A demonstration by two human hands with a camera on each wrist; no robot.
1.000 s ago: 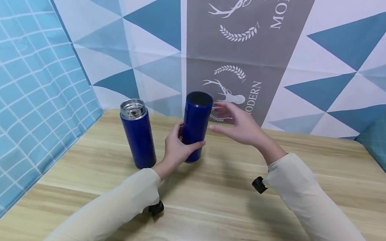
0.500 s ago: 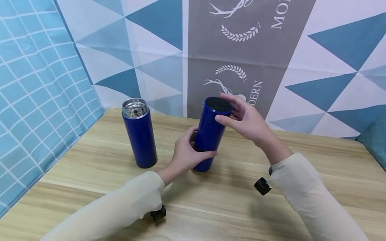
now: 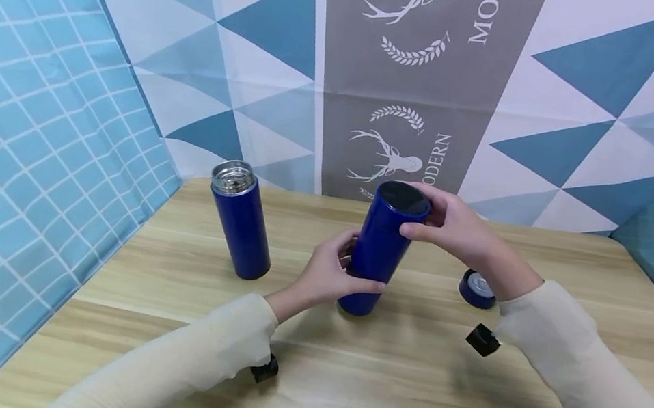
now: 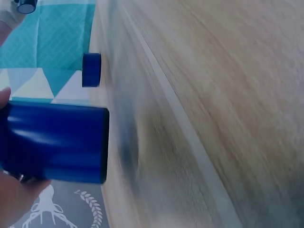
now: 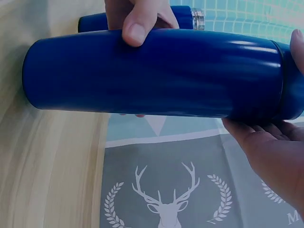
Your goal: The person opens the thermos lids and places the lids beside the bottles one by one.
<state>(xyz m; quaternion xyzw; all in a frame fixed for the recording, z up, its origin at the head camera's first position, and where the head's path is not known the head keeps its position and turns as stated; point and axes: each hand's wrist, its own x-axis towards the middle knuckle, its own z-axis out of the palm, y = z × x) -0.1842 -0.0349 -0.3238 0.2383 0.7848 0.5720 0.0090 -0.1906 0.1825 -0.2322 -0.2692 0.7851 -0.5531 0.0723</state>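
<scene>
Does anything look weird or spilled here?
No spill shows. One blue bottle stands with no lid, its silvery rim bare, while a blue lid sits loose on the far side of the capped bottle. That looks odd; perhaps they belong together.

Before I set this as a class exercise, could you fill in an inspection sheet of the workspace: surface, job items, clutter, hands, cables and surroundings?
Surface: light wood-grain tabletop.
Job items: capped blue bottle, tilted, in the middle; open blue bottle with a steel rim, standing on the left; loose blue cap, on the tabletop at the right.
Clutter: nothing seen.
Hands: left hand grips the capped blue bottle's lower body; right hand grips its top.
Cables: nothing seen.
Surroundings: blue grid-patterned cloth on the left; triangle-patterned backdrop behind, with a grey deer-print panel.
</scene>
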